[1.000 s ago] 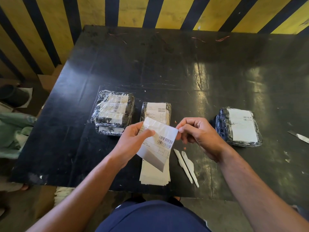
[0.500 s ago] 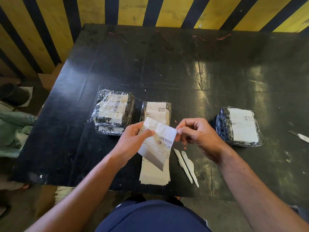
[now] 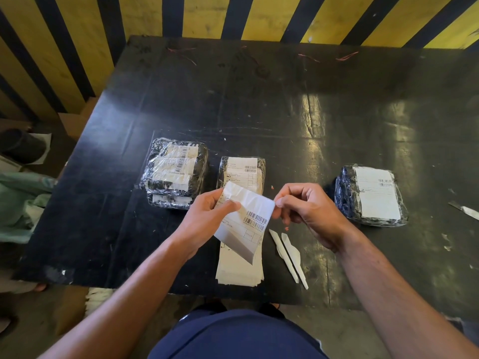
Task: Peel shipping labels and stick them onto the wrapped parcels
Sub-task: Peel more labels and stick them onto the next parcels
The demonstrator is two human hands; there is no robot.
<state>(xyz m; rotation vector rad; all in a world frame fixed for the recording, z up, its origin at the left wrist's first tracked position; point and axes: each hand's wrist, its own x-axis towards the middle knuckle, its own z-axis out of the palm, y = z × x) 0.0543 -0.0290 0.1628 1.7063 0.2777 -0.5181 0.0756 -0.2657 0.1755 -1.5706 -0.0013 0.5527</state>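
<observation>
My left hand (image 3: 204,213) pinches a white shipping label (image 3: 246,218) with barcodes by its upper left corner, above the black table (image 3: 259,104). My right hand (image 3: 308,211) pinches the label's right corner with thumb and forefinger. Under the label lies a stack of labels (image 3: 239,268) near the front edge. Three plastic-wrapped parcels lie on the table: the left parcel (image 3: 176,172) with several label strips under its wrap, the middle parcel (image 3: 243,172) partly hidden behind the held label, and the right parcel (image 3: 370,195) bearing a white label.
Two peeled backing strips (image 3: 290,257) lie right of the label stack. A metal blade (image 3: 466,209) lies at the table's right edge. A yellow and black striped wall stands behind the table. A cardboard box (image 3: 75,120) and green cloth (image 3: 20,203) lie on the floor at left.
My right fingertips have closed onto the label's right corner. The label stays held in nearly the same place above the stack.
</observation>
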